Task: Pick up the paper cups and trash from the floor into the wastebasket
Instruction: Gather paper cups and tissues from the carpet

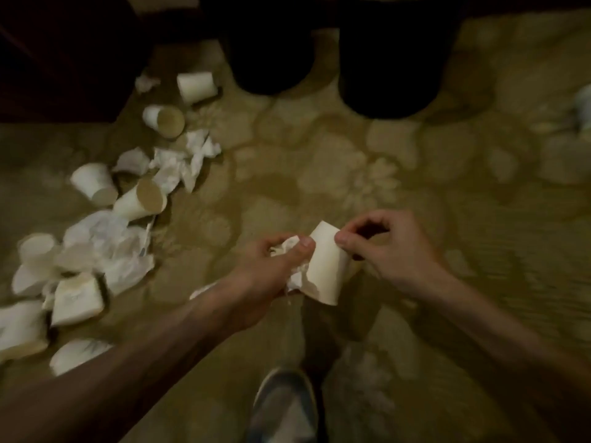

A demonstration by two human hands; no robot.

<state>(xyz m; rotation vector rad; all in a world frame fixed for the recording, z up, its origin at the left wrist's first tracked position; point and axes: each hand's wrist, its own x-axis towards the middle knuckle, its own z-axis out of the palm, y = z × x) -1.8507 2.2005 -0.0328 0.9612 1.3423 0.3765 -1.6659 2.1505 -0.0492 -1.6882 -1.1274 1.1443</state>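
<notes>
The left hand (271,266) is curled round a wad of crumpled paper (287,246), its thumb pressed on the side of a paper cup (329,270). The right hand (390,251) pinches that cup's upper edge between thumb and forefinger, its other fingers loosely bent. The cup hangs between both hands, above a patterned yellowish carpet (479,203). From 8 to 11 o'clock, fallen cups (140,199) and tissues (188,158) litter the floor. At 12 o'clock stands a dark wastebasket (390,59), with a second dark bin (271,52) just beside it. A shoe (281,407) shows at 6 o'clock.
</notes>
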